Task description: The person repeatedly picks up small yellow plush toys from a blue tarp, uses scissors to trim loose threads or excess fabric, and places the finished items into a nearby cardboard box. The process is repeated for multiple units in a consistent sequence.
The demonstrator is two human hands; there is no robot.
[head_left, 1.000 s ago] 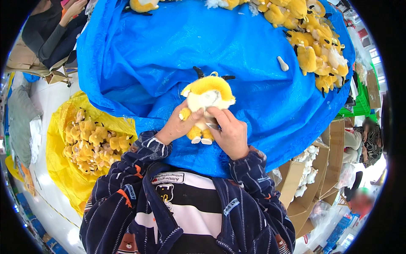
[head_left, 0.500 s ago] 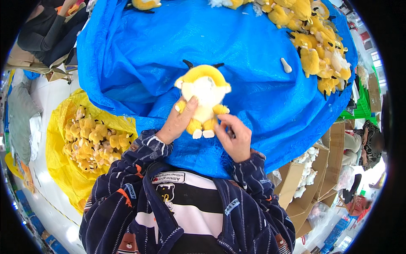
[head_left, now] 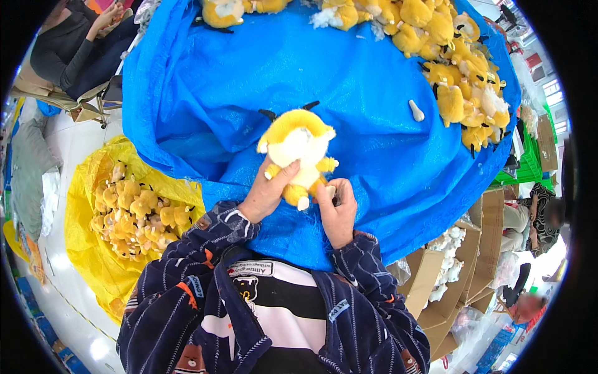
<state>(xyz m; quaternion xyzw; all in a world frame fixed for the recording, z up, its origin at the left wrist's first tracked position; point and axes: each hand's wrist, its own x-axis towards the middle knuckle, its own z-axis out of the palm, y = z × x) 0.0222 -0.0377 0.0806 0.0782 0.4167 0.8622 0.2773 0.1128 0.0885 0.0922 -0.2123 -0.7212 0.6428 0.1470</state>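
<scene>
A small yellow and white plush toy [head_left: 298,149] with dark horns is held upright over the blue sheet, its white face overexposed. My left hand [head_left: 271,189] is closed around its body from the lower left, the thumb lying across its belly. At the toy's lower right, my right hand [head_left: 337,210] pinches one of its legs, and a pale foot shows between the fingers. The toy's other leg hangs free between my hands. A small white peg-shaped piece [head_left: 416,111] lies on the sheet to the right.
The blue sheet [head_left: 249,68] carries a heap of yellow plush pieces [head_left: 461,81] at its far right. At the left, a yellow bag [head_left: 84,230] holds many similar toys. Cardboard boxes [head_left: 489,240] with white stuffing pieces stand at the right. A person [head_left: 65,53] sits at the far left.
My right hand has come in and taken hold of the toy's leg, where before its fingers were beside the toy. The toy has tilted and sits slightly lower in view.
</scene>
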